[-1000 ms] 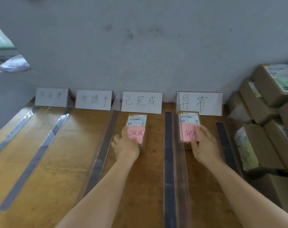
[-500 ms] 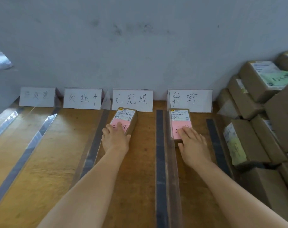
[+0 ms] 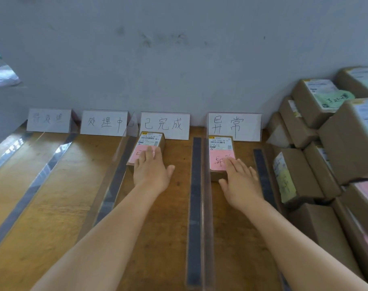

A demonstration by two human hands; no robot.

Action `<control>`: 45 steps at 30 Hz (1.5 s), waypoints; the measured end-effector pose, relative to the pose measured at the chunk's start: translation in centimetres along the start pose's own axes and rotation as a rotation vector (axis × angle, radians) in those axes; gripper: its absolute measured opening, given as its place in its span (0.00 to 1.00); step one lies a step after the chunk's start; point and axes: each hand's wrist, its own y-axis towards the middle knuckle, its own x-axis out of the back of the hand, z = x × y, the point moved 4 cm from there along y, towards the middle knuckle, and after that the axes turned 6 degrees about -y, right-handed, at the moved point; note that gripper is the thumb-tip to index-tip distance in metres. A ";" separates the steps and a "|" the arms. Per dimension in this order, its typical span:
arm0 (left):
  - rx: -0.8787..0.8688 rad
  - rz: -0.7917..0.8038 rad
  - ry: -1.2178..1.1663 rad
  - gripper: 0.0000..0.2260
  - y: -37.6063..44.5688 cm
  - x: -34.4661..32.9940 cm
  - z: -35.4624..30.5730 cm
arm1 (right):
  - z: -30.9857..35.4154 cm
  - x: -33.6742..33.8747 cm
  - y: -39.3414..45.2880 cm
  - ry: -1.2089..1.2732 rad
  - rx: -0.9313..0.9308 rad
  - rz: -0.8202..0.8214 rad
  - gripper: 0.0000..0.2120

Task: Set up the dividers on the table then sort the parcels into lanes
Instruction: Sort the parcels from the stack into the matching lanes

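Brown parcels [image 3: 149, 148] w/ pink notes | L grip [image 3: 150, 172] flat, spread | R grip [image 3: 239, 181] same

Four white sign cards are stood against the wall at the head of the lanes. The leftmost card [image 3: 48, 120] carries faint handwriting that cannot be read. The second card [image 3: 104, 123] is marked 处理中, the third card [image 3: 164, 125] 已完成, the fourth card [image 3: 234, 127] 异常. A pink note [image 3: 218, 159] on the right parcel [image 3: 220, 143] shows 异, the rest being covered. Printed shipping labels [image 3: 150, 139] bear barcodes and print too small to be read.
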 end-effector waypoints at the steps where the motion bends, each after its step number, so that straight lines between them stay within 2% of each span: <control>1: -0.034 0.004 -0.012 0.32 -0.9 0.3 -0.5 | 0.1 0.3 -0.6 -0.002 0.002 -0.006 0.30; 14: -0.408 -0.007 -0.197 0.30 -18.3 6.1 -5.4 | 0.0 5.1 -17.5 0.007 -0.064 -0.158 0.30; 27: -0.687 0.078 -0.260 0.28 -32.6 5.2 -11.5 | -5.3 7.3 -32.7 0.009 -0.207 -0.275 0.31; 37: -0.786 0.212 -0.282 0.29 -38.8 0.5 -20.7 | -15.6 7.3 -38.2 0.060 -0.377 -0.212 0.31; 45: -0.646 0.348 -0.306 0.31 -41.8 -4.5 -27.3 | -23.5 5.5 -40.0 0.172 -0.435 -0.138 0.35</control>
